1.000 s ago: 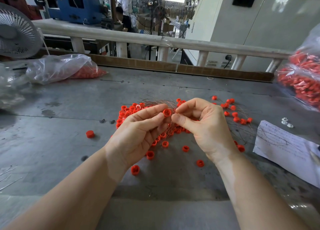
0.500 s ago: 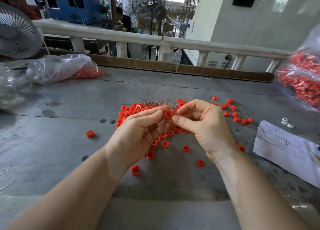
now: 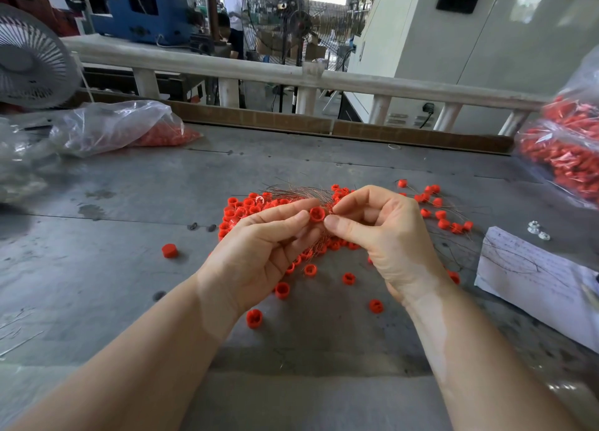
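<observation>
The red cap (image 3: 317, 214) is held above the bench (image 3: 129, 203), between the two hands, with its open end towards the camera. The left hand (image 3: 259, 255) pinches it between thumb and forefinger, the other fingers curled beneath. The right hand (image 3: 385, 236) is curled, with thumb and forefinger closed on the cap's right edge. Whether a wire lies between those fingertips cannot be told.

Directly behind and under the hands lies a loose pile of caps (image 3: 246, 207) mixed with a tangle of thin copper wires (image 3: 298, 192). A single cap (image 3: 169, 250) sits apart to the left.

Containers: a clear plastic bag (image 3: 120, 126) at far left holds red pieces at its right end. A second clear bag (image 3: 567, 158), at the right edge, is packed with red pieces.

The bench is grey and stained. A written sheet of paper (image 3: 531, 275) lies on its right side, with small white parts (image 3: 538, 229) just beyond it. A desk fan (image 3: 29, 58) stands at far left. A pale railing (image 3: 259, 71) runs behind the bench, and beyond it are a blue machine (image 3: 139, 6), a pedestal fan (image 3: 291, 19) and a standing person (image 3: 233, 9).
</observation>
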